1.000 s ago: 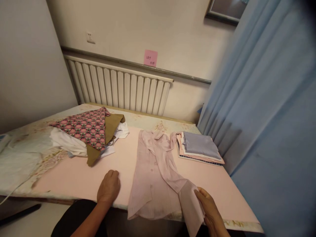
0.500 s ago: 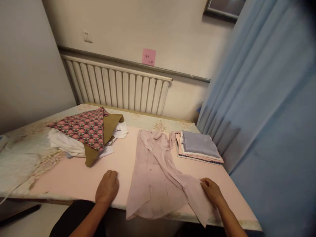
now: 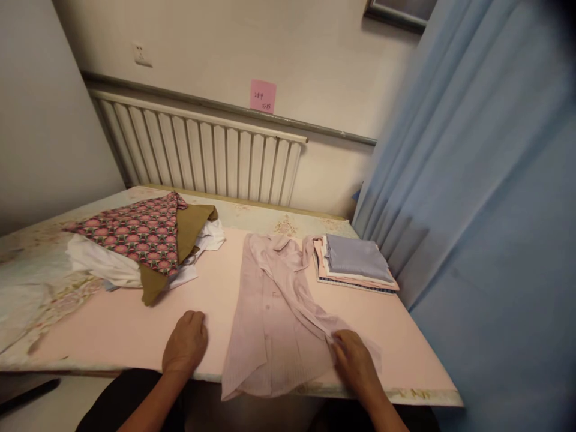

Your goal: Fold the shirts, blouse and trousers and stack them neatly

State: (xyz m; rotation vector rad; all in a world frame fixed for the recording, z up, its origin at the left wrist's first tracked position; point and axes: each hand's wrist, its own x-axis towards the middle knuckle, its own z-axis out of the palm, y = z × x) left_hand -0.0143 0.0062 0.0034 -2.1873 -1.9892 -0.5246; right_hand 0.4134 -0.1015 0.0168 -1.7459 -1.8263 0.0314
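One pale mauve shirt (image 3: 281, 342) lies spread on the pink cloth (image 3: 121, 327), its collar near the folded stack (image 3: 357, 258). Left hand (image 3: 185, 342) rests beside it, curled nearly into a fist. Right hand (image 3: 353, 360) touches the shirt's sleeve; blur obscures whether it grips.

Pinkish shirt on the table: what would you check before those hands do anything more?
1. Shirt lying smooth: not ok, one sleeve lies creased across its front.
2. Hem fully on the table: not ok, it hangs over the near edge.
3. Left hand off the shirt: ok, beside it.
4. Right hand at that sleeve: ok; how firmly, cannot tell.
5. Folded stack untouched by the shirt: cannot tell, the two sit very close.
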